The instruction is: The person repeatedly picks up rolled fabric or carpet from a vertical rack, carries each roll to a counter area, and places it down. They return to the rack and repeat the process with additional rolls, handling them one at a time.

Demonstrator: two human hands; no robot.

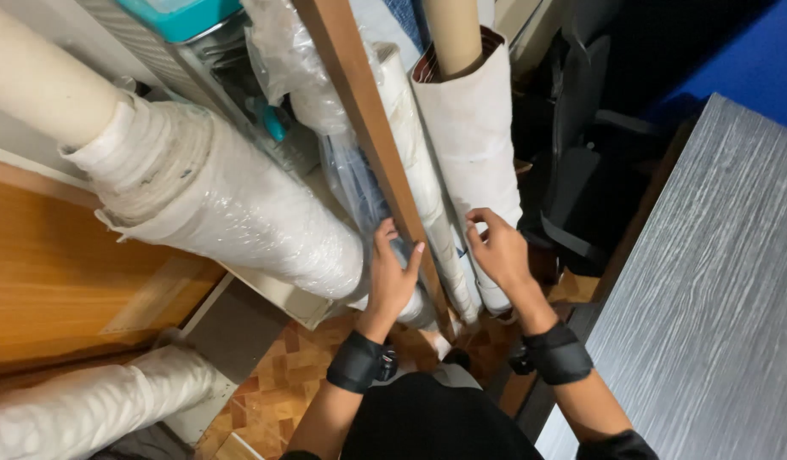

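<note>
Seen from above, several rolls stand or lean in a narrow corner beside a grey wood-grain worktop [709, 281]. A long brown wooden board [370, 128] leans among them, running from the top of the view down to the floor.

The left hand [392, 274] is wrapped around a slim roll in clear plastic [359, 192] just left of the board; the fingers are curled round the roll and the thumb is raised against the board's edge. The right hand [496, 249] is held at the lower part of a white fabric roll [474, 128] with a cardboard tube [452, 34] sticking out of its top. Its fingers are bent and slightly spread, with the tips at the roll's surface; whether they grip it cannot be told. Each wrist carries a black band.

Between the two hands stands a thin white roll [421, 170], touching the board. To the left a thick roll wrapped in plastic film [232, 209] leans over a wooden panel [61, 273]. Another white roll [87, 409] lies at the lower left. The floor [278, 383] shows parquet. A dark chair [581, 153] stands behind the worktop.
</note>
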